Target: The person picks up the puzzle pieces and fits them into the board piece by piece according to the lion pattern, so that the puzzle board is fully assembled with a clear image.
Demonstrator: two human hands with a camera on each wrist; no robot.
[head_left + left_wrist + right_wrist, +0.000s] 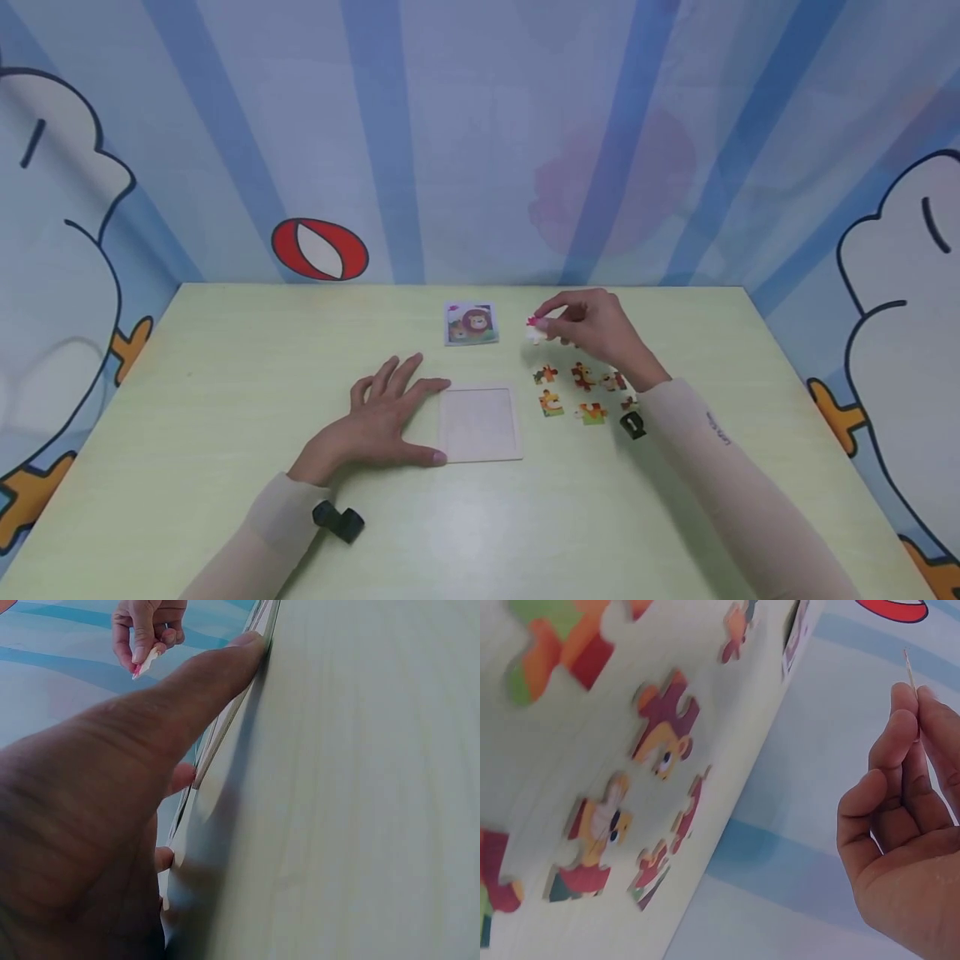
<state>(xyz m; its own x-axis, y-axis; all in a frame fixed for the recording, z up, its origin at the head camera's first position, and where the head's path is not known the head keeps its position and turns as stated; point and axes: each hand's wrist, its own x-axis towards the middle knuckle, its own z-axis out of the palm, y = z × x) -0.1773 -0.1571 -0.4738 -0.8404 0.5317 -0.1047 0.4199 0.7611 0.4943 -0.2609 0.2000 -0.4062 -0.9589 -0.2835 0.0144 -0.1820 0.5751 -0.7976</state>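
Note:
Between thumb and fingertips my right hand (592, 323) pinches a puzzle piece (534, 332), pink and white, raised above the far part of the table. The right wrist view shows that piece (910, 673) edge-on. My left hand (378, 425) rests beside a pale square puzzle tray (480, 423), fingers spread and fairly straight. Its index fingertip touches the tray's far left corner and its thumb the near left corner. In the left wrist view the thumb (187, 694) lies against the tray's edge. No pieces show inside the tray.
Several loose puzzle pieces (551, 403) lie right of the tray, some partly under my right forearm. A square picture card (471, 323) with a lion stands behind the tray. A printed curtain (480, 150) hangs beyond the table's far edge.

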